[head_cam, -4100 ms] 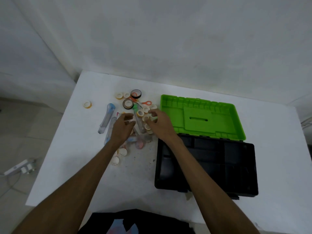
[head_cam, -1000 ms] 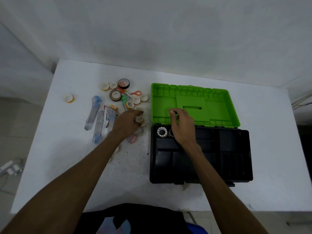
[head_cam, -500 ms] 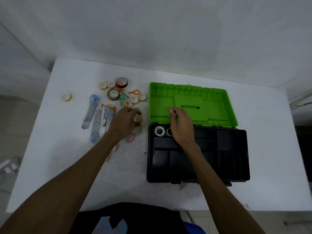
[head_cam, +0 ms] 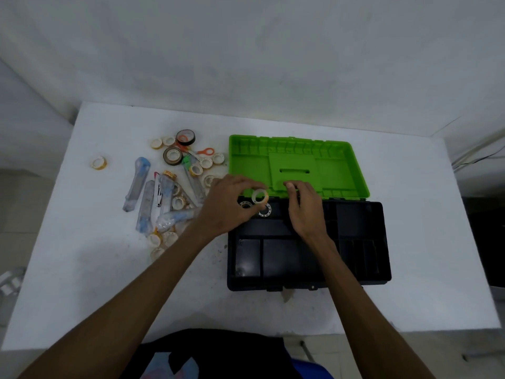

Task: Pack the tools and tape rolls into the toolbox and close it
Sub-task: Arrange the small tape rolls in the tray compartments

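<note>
The fingers (head_cam: 247, 184) of the left hand (head_cam: 224, 206) are curled round a small pale tape roll (head_cam: 260, 196), pinching it above the back left corner of the toolbox (head_cam: 308, 258). The right hand (head_cam: 306, 206) hovers beside it, fingers loosely bent, holding nothing. On the white table (head_cam: 82, 269), the box stands open, green lid (head_cam: 297, 165) back. Two rolls (head_cam: 264, 210) lie inside below the held one. Left of the box lie more rolls, clear-handled tools (head_cam: 136, 184) and orange scissors (head_cam: 202, 152).

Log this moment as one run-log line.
left hand: holds tape roll over toolbox | right hand: open, empty | lid: open
</note>
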